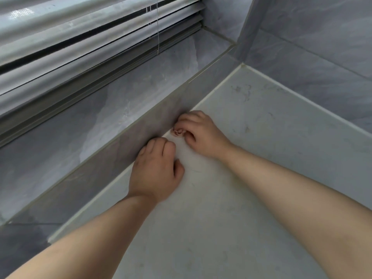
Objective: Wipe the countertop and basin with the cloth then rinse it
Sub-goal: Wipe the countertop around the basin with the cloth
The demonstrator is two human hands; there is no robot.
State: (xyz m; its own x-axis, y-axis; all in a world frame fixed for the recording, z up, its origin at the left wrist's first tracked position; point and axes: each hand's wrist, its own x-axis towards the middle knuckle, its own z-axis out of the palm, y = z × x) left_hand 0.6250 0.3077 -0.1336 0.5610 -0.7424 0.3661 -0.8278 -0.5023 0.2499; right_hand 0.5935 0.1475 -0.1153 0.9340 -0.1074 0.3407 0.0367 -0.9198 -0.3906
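Both my hands rest on the white countertop [251, 198], right against the low grey tiled wall at its back. My left hand [156, 170] has its fingers curled under at the wall seam. My right hand [198, 133], just beyond it, also has curled fingers, painted nails showing. Between and under the hands lies a whiter, smooth patch that looks like a white cloth [191, 156]. Its edges blend into the counter. Each hand appears to grip one end of it. No basin is in view.
A grey marbled window ledge [100, 117] runs above the low wall, with closed slatted blinds [80, 47] and a hanging cord [158, 27] over it. Grey tiled wall [312, 47] closes the right side. Faint smudges mark the counter's far corner [243, 91].
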